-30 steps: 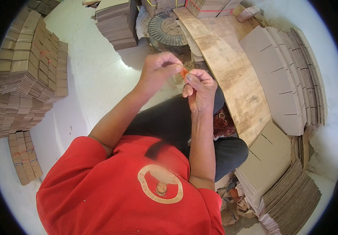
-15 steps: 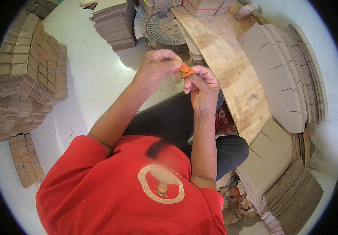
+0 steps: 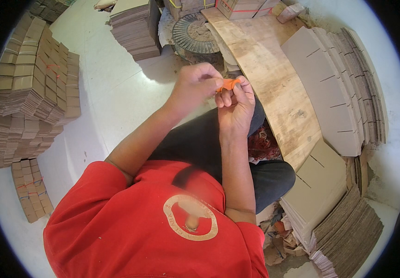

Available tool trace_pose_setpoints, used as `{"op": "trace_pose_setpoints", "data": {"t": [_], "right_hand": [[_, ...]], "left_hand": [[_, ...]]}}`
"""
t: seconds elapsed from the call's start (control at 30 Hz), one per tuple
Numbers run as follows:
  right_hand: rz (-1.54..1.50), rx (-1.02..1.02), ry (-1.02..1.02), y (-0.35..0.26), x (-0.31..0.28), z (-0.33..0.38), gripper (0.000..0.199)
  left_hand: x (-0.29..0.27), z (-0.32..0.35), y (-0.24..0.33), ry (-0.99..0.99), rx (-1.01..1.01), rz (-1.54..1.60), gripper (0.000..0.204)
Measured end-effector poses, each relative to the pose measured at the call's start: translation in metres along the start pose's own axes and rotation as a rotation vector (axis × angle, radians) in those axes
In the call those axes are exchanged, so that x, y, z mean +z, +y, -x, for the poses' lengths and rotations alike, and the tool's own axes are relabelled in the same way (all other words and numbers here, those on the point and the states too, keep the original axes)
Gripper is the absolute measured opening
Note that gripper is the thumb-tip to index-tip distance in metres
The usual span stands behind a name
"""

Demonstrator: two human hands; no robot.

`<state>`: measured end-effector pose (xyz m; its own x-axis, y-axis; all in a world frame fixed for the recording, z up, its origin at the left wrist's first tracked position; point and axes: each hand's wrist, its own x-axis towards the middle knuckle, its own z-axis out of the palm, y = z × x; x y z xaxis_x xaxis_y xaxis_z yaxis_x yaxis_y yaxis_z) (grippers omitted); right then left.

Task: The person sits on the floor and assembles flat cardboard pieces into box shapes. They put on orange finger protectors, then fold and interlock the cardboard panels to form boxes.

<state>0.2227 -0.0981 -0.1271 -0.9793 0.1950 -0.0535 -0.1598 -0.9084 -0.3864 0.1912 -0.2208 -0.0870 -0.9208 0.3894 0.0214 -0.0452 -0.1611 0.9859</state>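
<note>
Fingers (image 3: 213, 84) hide the ends of the orange thing (image 3: 228, 84). The left hand (image 3: 192, 86) looks blurry. The bottom edge cuts off the red shirt (image 3: 130, 227); the top cuts off boxes (image 3: 242, 8).

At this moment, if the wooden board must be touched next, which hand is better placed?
Probably the right hand: it appears close beside the wooden board, while the left hand is farther off. Both hold the orange piece.

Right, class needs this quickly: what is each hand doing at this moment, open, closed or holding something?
Left hand: closed, fingertips pinching one end of a small orange piece.
Right hand: closed, pinching its other end.
</note>
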Motion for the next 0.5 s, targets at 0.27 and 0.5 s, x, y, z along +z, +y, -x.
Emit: {"op": "trace_pose_setpoints", "data": {"t": [0.27,0.5], "right_hand": [[0.614,-0.072,-0.007,0.000,-0.001,0.001,0.015],[0.186,0.072,-0.095,0.008,0.007,0.007,0.011]], "left_hand": [[-0.023,0.004,-0.013,0.059,-0.025,0.065,0.013],[-0.019,0.003,-0.007,0.013,-0.034,0.093,0.010]]}}
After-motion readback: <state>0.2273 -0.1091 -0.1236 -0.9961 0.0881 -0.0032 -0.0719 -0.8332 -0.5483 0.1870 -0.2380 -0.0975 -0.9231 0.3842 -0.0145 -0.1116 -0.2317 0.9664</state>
